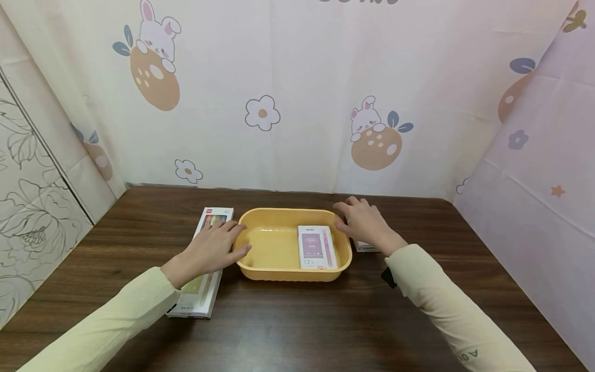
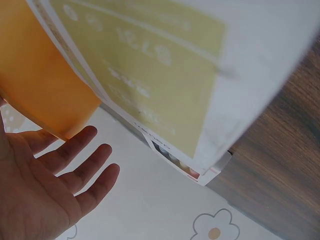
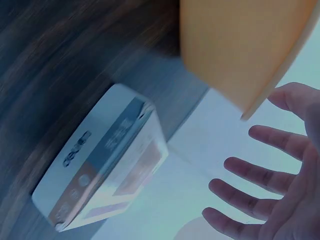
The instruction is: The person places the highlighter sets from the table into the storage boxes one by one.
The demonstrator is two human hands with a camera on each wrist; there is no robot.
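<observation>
A yellow plastic basin [image 1: 274, 275] stands on the table. Inside it, on the right, lies a white and purple box [image 1: 317, 248] marked 12. My left hand [image 1: 213, 248] is at the basin's left rim, fingers spread and loosely bent; in the left wrist view they hold nothing. Beneath that hand and forearm is a long white and green box [image 1: 201, 305], its middle partly covered. At the right rim hovers my right hand [image 1: 364, 222], its thumb close to the edge and its fingers apart, as the right wrist view shows. A smaller white box [image 3: 107, 157] sits below this hand, mostly hidden in the head view.
The dark wooden table [image 1: 297, 325] runs back to a patterned curtain [image 1: 307, 103], with more curtain on both sides. A small black object [image 1: 388, 278] shows beside the right sleeve.
</observation>
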